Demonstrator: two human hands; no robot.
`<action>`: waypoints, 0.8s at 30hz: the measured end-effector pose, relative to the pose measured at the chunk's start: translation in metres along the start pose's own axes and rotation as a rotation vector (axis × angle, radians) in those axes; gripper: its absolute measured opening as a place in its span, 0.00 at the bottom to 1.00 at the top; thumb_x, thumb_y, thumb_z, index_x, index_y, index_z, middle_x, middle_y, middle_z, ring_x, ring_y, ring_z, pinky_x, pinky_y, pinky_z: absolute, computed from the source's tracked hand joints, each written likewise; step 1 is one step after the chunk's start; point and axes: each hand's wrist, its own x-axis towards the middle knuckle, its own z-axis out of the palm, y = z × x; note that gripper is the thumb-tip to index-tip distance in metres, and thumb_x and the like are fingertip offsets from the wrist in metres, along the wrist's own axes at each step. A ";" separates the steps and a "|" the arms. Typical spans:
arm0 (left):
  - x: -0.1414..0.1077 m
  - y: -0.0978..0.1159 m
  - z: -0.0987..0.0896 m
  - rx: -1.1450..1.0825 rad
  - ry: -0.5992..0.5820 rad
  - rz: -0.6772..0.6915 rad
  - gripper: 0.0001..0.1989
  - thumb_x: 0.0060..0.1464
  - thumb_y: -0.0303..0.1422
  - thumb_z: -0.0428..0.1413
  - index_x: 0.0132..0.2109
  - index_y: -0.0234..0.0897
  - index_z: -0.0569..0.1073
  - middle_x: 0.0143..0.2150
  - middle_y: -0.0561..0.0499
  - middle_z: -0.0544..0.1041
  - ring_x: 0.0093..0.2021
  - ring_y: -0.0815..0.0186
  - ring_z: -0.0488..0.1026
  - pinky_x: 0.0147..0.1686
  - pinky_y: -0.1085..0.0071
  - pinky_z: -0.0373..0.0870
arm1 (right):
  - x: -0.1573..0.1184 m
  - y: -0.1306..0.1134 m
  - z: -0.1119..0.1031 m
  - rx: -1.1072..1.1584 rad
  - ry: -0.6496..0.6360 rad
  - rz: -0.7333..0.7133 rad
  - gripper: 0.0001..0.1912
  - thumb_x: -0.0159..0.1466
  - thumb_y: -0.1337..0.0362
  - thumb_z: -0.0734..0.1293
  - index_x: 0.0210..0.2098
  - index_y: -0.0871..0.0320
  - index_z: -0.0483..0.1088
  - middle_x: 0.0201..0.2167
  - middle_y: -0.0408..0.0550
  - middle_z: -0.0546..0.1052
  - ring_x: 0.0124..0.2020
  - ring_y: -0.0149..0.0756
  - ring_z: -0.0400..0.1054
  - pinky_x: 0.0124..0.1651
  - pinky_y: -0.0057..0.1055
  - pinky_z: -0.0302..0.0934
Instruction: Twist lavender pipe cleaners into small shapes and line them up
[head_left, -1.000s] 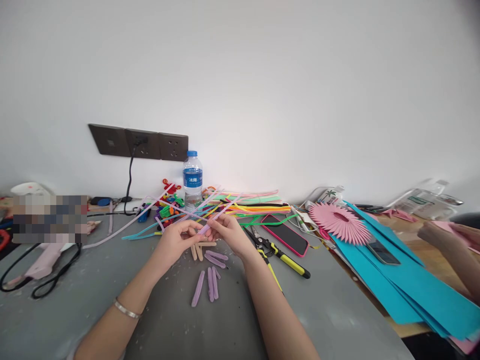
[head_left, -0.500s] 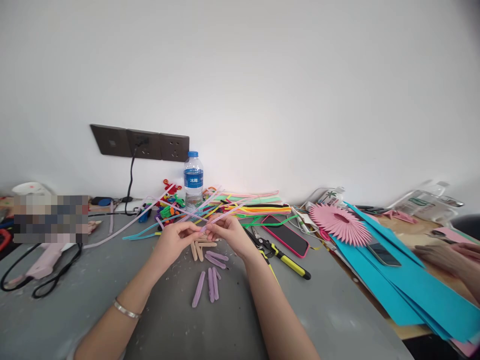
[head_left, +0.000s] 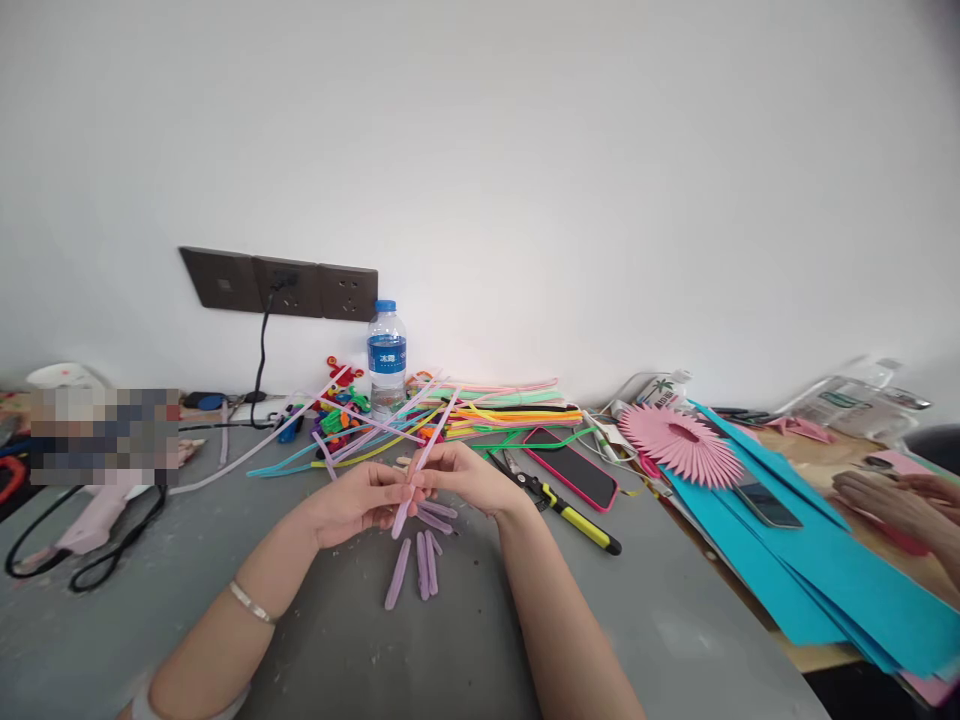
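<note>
My left hand point(head_left: 373, 497) and my right hand point(head_left: 455, 474) meet over the middle of the table, fingertips pinched together. Between them they grip a lilac pipe cleaner point(head_left: 436, 438); one end slants up past my right fingers, and a thicker lilac length points down below the fingertips. Whether a wooden stick lies inside that lower part I cannot tell. Just below my hands lie several short lilac fuzzy pieces point(head_left: 397, 575). Plain wooden craft sticks point(head_left: 403, 462) are mostly hidden behind my fingers.
Coloured pipe cleaners point(head_left: 517, 415) lie in a heap at the back, beside a water bottle point(head_left: 387, 355). Right of my hands are yellow-handled cutters point(head_left: 577, 525) and a phone point(head_left: 574, 470). A pink glue gun point(head_left: 94, 520) lies left; blue sheets point(head_left: 810, 570) and another person's hands point(head_left: 892, 505) are right.
My hands have come slightly lower and turned. The pipe cleaner now stands steeper, with a thicker lilac part showing below my fingers. The wooden sticks are now mostly covered.
</note>
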 end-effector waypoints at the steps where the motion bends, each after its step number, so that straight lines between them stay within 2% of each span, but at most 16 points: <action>1: 0.000 0.000 0.001 -0.021 0.003 -0.007 0.16 0.43 0.42 0.67 0.28 0.32 0.80 0.27 0.50 0.73 0.24 0.73 0.62 0.23 0.77 0.58 | 0.000 0.000 0.000 0.008 0.000 -0.004 0.15 0.58 0.55 0.71 0.31 0.63 0.73 0.25 0.44 0.74 0.27 0.28 0.64 0.34 0.26 0.58; 7: -0.004 0.004 -0.003 -0.010 -0.039 -0.039 0.14 0.41 0.39 0.69 0.32 0.33 0.81 0.30 0.49 0.75 0.24 0.74 0.64 0.24 0.77 0.63 | 0.001 0.000 0.002 0.054 0.075 -0.051 0.14 0.58 0.56 0.71 0.31 0.62 0.72 0.24 0.42 0.71 0.25 0.26 0.60 0.31 0.25 0.56; 10: -0.005 0.006 -0.003 0.024 -0.037 -0.060 0.12 0.42 0.37 0.68 0.31 0.32 0.81 0.28 0.49 0.75 0.24 0.74 0.64 0.25 0.77 0.63 | 0.001 -0.002 0.003 0.043 0.108 -0.069 0.14 0.57 0.56 0.71 0.30 0.61 0.72 0.24 0.41 0.70 0.24 0.26 0.58 0.30 0.25 0.55; 14: -0.006 0.006 -0.003 0.044 -0.012 -0.010 0.11 0.43 0.37 0.68 0.29 0.32 0.81 0.27 0.49 0.76 0.23 0.74 0.65 0.24 0.77 0.63 | 0.002 -0.002 0.004 0.035 0.132 -0.084 0.14 0.58 0.56 0.71 0.30 0.61 0.72 0.23 0.40 0.67 0.24 0.26 0.56 0.30 0.26 0.53; 17: -0.006 0.006 -0.005 0.040 -0.017 -0.010 0.10 0.44 0.36 0.67 0.32 0.34 0.81 0.29 0.49 0.76 0.24 0.73 0.67 0.27 0.76 0.65 | 0.003 0.000 0.004 0.048 0.137 -0.093 0.14 0.58 0.56 0.71 0.30 0.61 0.71 0.21 0.39 0.66 0.23 0.26 0.55 0.29 0.25 0.51; 20: -0.007 0.006 -0.006 0.044 -0.038 -0.042 0.10 0.41 0.33 0.69 0.34 0.34 0.82 0.29 0.49 0.77 0.25 0.72 0.68 0.28 0.76 0.67 | 0.003 0.003 0.002 0.040 0.177 -0.099 0.14 0.59 0.55 0.70 0.29 0.61 0.71 0.22 0.39 0.66 0.24 0.26 0.56 0.30 0.25 0.52; 24: -0.010 0.008 -0.002 0.061 -0.053 -0.003 0.09 0.42 0.34 0.68 0.32 0.35 0.81 0.27 0.50 0.76 0.27 0.71 0.69 0.29 0.75 0.68 | 0.001 0.003 -0.003 0.021 0.209 -0.100 0.14 0.59 0.55 0.70 0.31 0.61 0.72 0.24 0.41 0.68 0.25 0.26 0.58 0.31 0.25 0.55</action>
